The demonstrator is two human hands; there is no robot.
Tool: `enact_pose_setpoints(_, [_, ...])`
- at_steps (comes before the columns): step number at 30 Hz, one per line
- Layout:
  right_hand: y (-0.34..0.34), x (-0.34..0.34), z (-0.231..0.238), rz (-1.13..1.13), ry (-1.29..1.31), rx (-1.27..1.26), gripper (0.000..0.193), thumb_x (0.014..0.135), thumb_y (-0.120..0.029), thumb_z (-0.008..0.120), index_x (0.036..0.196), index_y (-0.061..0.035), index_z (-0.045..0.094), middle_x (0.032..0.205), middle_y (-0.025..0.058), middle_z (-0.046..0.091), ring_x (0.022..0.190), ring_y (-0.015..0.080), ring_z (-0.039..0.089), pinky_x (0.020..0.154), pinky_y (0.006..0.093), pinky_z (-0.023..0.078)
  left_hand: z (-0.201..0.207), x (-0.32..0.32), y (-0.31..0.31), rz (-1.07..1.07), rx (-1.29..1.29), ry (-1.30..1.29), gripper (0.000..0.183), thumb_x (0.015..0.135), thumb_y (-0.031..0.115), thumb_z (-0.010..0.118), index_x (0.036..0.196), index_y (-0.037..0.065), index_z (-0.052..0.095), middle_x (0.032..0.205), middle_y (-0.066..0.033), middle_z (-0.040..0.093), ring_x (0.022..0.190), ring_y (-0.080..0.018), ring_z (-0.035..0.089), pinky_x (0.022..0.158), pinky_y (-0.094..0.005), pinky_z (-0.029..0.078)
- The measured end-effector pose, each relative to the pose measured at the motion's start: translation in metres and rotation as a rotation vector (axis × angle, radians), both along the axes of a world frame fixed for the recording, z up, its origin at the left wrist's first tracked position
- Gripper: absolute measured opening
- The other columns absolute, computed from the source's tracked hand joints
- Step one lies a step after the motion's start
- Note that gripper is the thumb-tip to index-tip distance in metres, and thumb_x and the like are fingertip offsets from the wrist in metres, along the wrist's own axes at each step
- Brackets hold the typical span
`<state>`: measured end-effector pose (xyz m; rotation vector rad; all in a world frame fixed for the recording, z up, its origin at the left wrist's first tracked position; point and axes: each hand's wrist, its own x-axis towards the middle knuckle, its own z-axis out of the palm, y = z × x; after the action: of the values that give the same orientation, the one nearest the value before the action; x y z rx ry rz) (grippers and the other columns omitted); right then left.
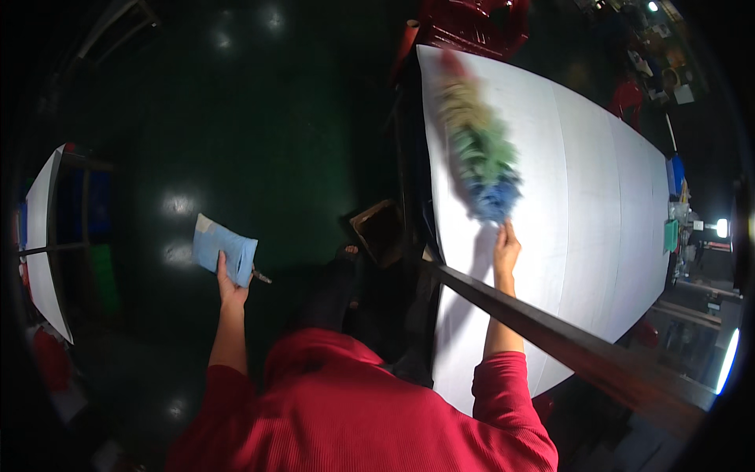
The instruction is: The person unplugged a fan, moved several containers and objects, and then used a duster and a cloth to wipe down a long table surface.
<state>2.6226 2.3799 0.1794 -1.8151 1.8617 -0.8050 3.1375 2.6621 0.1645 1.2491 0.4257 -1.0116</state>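
My right hand (506, 250) is closed round the blue end of a fluffy duster (486, 153), whose handle I cannot see. The duster is banded blue, green, yellowish and red, and it is smeared by motion. It extends away from me over a white tabletop (586, 197); whether it touches the surface I cannot tell. On the left, my left hand (230, 282) grips a flat light-blue pad (224, 245) with a pale patch at one corner. A small dark-and-light piece (262, 277) sticks out beside that hand.
A dark beam (550, 338) slants across my right forearm, above the table's near part. An open brown box (379, 230) stands on the dark green floor by the table's left edge. Red plastic chairs (472, 27) are at the far end. Another white-topped table (46, 236) lies far left.
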Motion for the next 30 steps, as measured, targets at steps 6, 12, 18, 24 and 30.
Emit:
enact_pose_setpoints(6, [-0.082,-0.044,-0.045,-0.497,0.128,0.064,0.035,0.087,-0.02,0.042,0.11,0.0037,0.053,0.094,0.0221,0.06,0.082,0.0337,0.06,0.074,0.0362,0.046,0.016,-0.01,-0.021,0.043,0.0,0.01,0.049,0.074,0.05,0.059,0.102,0.011,0.053,0.087,-0.0052,0.063,0.067,-0.0197,0.059,0.057,-0.0293,0.046])
enact_pose_setpoints(12, [-0.013,0.075,0.016,0.507,0.307,0.143,0.026,0.081,-0.017,0.053,0.106,-0.0104,0.059,0.079,0.0179,0.06,0.065,0.0344,0.059,0.06,0.0386,0.048,0.01,0.0,-0.005,-0.037,0.044,0.017,0.055,0.07,0.05,0.064,0.107,0.012,0.05,0.09,-0.0051,0.06,0.073,-0.0197,0.058,0.059,-0.0324,0.046])
enact_pose_setpoints(18, [-0.006,0.011,0.002,0.167,0.026,-0.046,0.03,0.082,-0.012,0.051,0.111,-0.0077,0.057,0.077,0.0151,0.061,0.061,0.0229,0.056,0.058,0.0318,0.046,0.001,0.008,-0.009,-0.055,0.028,0.009,0.051,0.074,0.047,0.061,0.107,0.01,0.05,0.094,-0.0082,0.061,0.074,-0.0215,0.059,0.062,-0.0318,0.046])
enact_pose_setpoints(24, [-0.054,-0.069,-0.031,-0.5,0.275,0.158,0.035,0.086,-0.024,0.042,0.109,-0.0016,0.056,0.094,0.0221,0.06,0.079,0.0348,0.059,0.073,0.0398,0.045,0.01,0.004,-0.012,-0.095,-0.028,0.042,0.05,0.073,0.045,0.063,0.107,0.012,0.049,0.095,-0.0061,0.06,0.079,-0.0205,0.058,0.065,-0.0336,0.048])
enact_pose_setpoints(30, [0.013,0.003,0.002,0.134,0.577,0.16,0.027,0.084,-0.024,0.049,0.104,-0.0094,0.059,0.069,0.017,0.06,0.061,0.0338,0.058,0.054,0.0423,0.046,0.024,-0.006,-0.011,-0.01,0.015,0.063,0.051,0.073,0.046,0.063,0.106,0.009,0.05,0.092,-0.008,0.06,0.078,-0.0201,0.059,0.06,-0.031,0.047])
